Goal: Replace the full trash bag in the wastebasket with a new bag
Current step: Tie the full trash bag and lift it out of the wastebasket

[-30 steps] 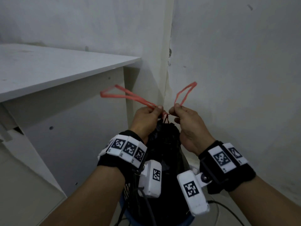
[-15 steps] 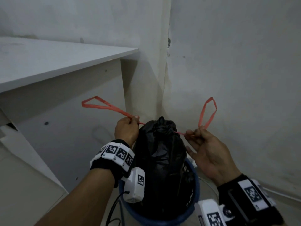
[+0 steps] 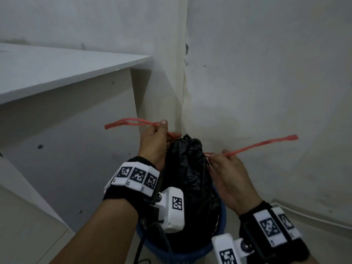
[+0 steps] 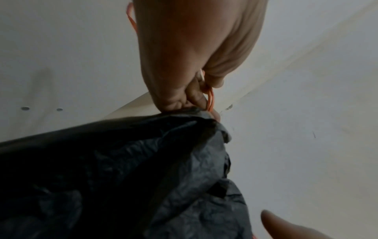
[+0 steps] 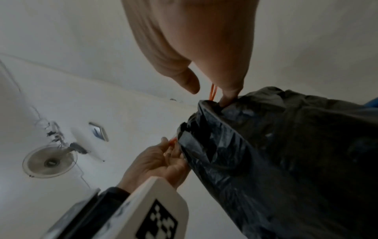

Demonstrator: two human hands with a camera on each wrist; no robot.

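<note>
A full black trash bag (image 3: 188, 168) stands in the blue wastebasket (image 3: 223, 212), its top gathered to a bunch. A red drawstring comes out on each side. My left hand (image 3: 165, 130) pinches the left drawstring (image 3: 129, 121) right at the bag's neck, and its loop sticks out to the left. My right hand (image 3: 219, 155) pinches the right drawstring (image 3: 257, 146) beside the bag, with that loop stretched to the right. The left wrist view shows fingers (image 4: 196, 95) pinching the string (image 4: 210, 98) above the bag (image 4: 122, 169). The right wrist view shows the other string (image 5: 212, 93) against the bag (image 5: 286, 145).
A white desk (image 3: 57, 69) with a side panel stands close on the left of the basket. The room's corner (image 3: 183, 92) lies straight behind it, with the wall close on the right. A white cable (image 3: 308, 214) runs along the floor at the right.
My hands, together above the bag's neck a second ago, have drawn apart and dropped. The bag's top has cinched shut, and both red loops now trail out sideways.
</note>
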